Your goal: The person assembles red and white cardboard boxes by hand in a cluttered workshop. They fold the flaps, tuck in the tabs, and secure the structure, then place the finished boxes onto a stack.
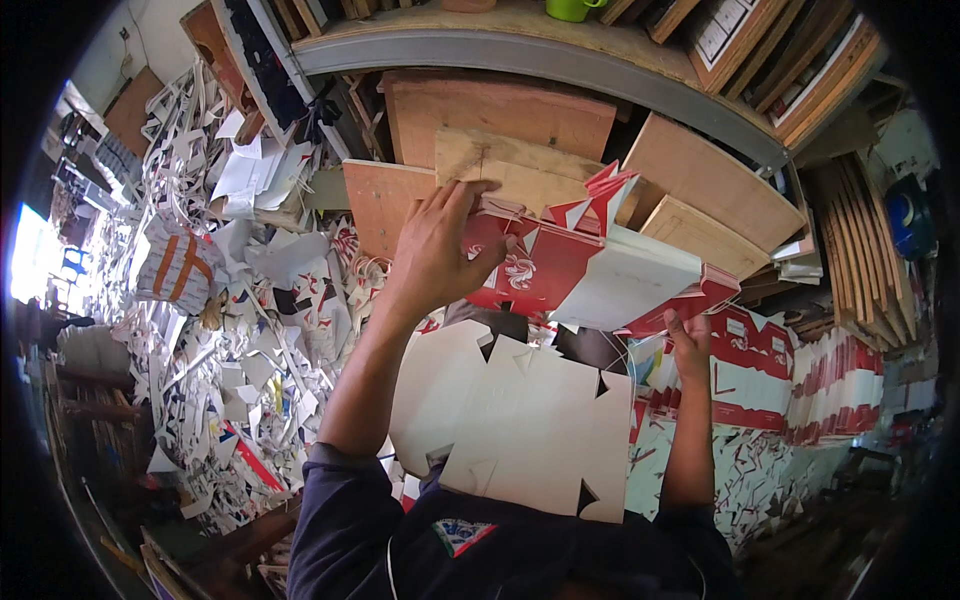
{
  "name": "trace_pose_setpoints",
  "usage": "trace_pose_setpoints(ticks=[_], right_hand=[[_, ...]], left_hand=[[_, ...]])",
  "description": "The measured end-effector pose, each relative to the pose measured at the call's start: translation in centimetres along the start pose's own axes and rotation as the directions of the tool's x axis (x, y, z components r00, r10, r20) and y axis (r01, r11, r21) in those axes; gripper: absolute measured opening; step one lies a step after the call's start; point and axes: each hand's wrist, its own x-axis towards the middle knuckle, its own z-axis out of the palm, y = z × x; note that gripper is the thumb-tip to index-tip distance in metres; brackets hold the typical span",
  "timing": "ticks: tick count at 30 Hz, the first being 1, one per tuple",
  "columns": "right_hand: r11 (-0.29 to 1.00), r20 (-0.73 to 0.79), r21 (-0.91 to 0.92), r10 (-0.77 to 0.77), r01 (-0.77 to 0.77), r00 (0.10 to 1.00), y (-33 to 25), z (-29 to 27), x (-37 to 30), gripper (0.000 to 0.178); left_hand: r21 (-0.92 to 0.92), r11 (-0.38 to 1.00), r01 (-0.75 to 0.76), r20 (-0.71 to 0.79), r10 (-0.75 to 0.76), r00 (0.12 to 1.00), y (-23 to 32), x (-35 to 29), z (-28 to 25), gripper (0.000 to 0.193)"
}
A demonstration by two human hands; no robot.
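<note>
A stack of red and white printed cardboard box blanks [640,268] is raised in front of my chest, its layered edges and flaps fanned at the top. My left hand [445,245] grips the stack's left end, fingers over the top edge and thumb against the red face. At the lower right corner, my right hand [690,345] holds the stack with its thumb in front; its other fingers are partly hidden. Below, a plain off-white die-cut cardboard sheet [520,420] with notched edges lies against my front.
Wooden boards [500,115] lean beneath a metal-edged shelf [520,48] ahead, with a green cup [570,9] on top. Paper scraps [240,370] heap on the left. More red and white blanks [745,360] and a stacked pile [838,385] lie right.
</note>
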Motion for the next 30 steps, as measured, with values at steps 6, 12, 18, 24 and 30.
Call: trace_pose_setpoints(ticks=[6,12,18,24,30], right_hand=[[0.860,-0.170,-0.308,-0.471,0.407,0.866,-13.3,2.8,1.6,0.060],[0.547,0.494,-0.351,-0.582,0.760,0.646,-21.0,15.0,3.5,0.037],[0.454,0.548,-0.483,-0.510,0.748,0.663,-17.7,18.0,5.9,0.023],[0.454,0.598,-0.239,-0.628,0.859,0.498,-15.8,17.6,7.4,0.020],[0.464,0.651,-0.303,-0.537,0.832,0.536,-16.4,17.7,7.4,0.015]], left_hand=[[-0.222,0.972,0.080,0.008,-0.081,0.997,-1.4,-0.3,1.6,0.046],[-0.280,0.957,0.069,0.002,-0.071,0.997,-1.1,-0.3,1.0,0.044],[-0.321,0.947,-0.034,-0.070,0.012,0.997,-2.6,-0.6,1.3,0.034],[-0.349,0.936,0.045,-0.075,-0.076,0.994,-2.4,-1.0,1.7,0.034],[-0.360,0.929,0.084,-0.061,-0.114,0.992,-1.9,-0.9,1.8,0.031]])
